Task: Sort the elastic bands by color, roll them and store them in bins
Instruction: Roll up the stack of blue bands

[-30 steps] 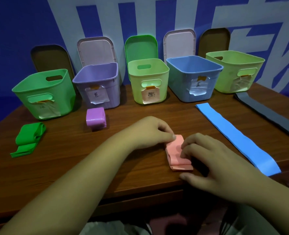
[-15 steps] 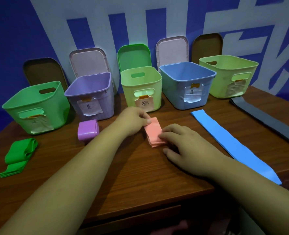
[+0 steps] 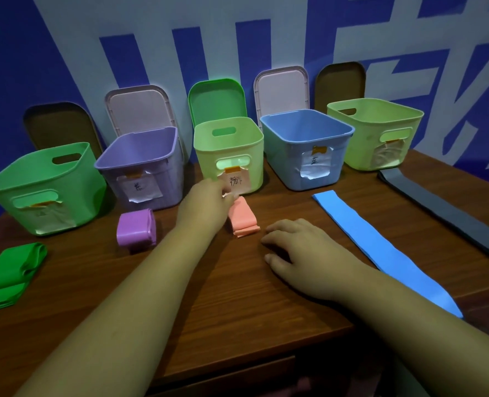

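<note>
The yellow-green bin [image 3: 229, 156] with the paper label on its front stands in the middle of a row of five open bins at the back of the wooden table [image 3: 237, 305]. Just in front of this bin lies the pink elastic band [image 3: 244, 219], rolled into a flat bundle with its loose end toward the person. The left hand [image 3: 206, 207] reaches to the foot of the bin and pinches the far end of the pink elastic band between thumb and curled fingertips. The right hand [image 3: 303, 250] lies palm down on the table, in front of the bin and to its right, fingers relaxed and slightly spread, near the roll but apart from it and holding nothing. Left of the bin stand the purple bin [image 3: 143, 167] and then the green bin [image 3: 45, 193]; right of it stand the blue bin [image 3: 303, 150] and a second yellow-green bin [image 3: 378, 133]. In front and to the left of the middle bin sits a rolled purple band [image 3: 135, 229], and farther left a loosely folded green band [image 3: 11, 270]. To its right a blue band [image 3: 380, 250] lies flat, and beyond that a dark grey band [image 3: 443, 213]. Lids [image 3: 217, 96] lean on the wall behind the bin.
</note>
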Available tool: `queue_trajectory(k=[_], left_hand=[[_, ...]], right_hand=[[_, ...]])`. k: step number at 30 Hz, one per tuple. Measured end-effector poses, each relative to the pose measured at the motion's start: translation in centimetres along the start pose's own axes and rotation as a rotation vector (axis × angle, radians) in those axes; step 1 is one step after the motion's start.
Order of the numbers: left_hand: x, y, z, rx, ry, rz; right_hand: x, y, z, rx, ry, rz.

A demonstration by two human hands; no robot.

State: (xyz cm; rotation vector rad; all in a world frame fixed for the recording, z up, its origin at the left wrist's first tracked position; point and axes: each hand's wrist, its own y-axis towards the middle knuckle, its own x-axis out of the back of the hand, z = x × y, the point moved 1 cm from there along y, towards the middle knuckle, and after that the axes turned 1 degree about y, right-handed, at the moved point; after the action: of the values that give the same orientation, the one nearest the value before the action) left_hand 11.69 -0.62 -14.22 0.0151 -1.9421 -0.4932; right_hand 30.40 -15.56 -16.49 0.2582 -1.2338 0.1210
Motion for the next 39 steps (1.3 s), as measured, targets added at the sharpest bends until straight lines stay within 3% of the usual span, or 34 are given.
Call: queue_trajectory(k=[3, 6, 10, 16, 21, 27, 35, 39], left_hand=[[0.6, -0.7, -3.5, -0.134, -0.056, -0.054], [0.0, -0.8, -7.8, -0.164, -0.339, 0.204], [-2.0, -0.2, -12.9, -0.277, -0.159, 0.362], [-7.6, 0.6, -15.3, -0.06, 0.019, 0.262], [-9.2, 0.6, -15.1, -0.134, 0.111, 0.181], [-9.4, 1.2, -14.6, -0.085, -0.122, 0.151], [-9.6, 1.0, -14.2, -0.16, -0.474, 0.055], [-9.4, 0.7, -14.5, -0.17, -0.567, 0.1]], right_hand=[[1.8, -1.2, -1.0, -0.002, 0.088, -0.036], [4.6, -1.6, -3.7, -0.093, 0.14, -0.114], [7.4, -0.7, -9.5, -0.287, 0.138, -0.201], [7.3, 1.0, -15.4, -0.408, 0.248, -0.235], [5.2, 2.1, -16.7, -0.409, 0.324, -0.334], [4.4, 2.6, -17.2, -0.29, 0.258, -0.329], [4.3, 3.3, -16.8, -0.12, 0.24, -0.276], [4.3, 3.4, -17.0, -0.133, 0.188, -0.344]])
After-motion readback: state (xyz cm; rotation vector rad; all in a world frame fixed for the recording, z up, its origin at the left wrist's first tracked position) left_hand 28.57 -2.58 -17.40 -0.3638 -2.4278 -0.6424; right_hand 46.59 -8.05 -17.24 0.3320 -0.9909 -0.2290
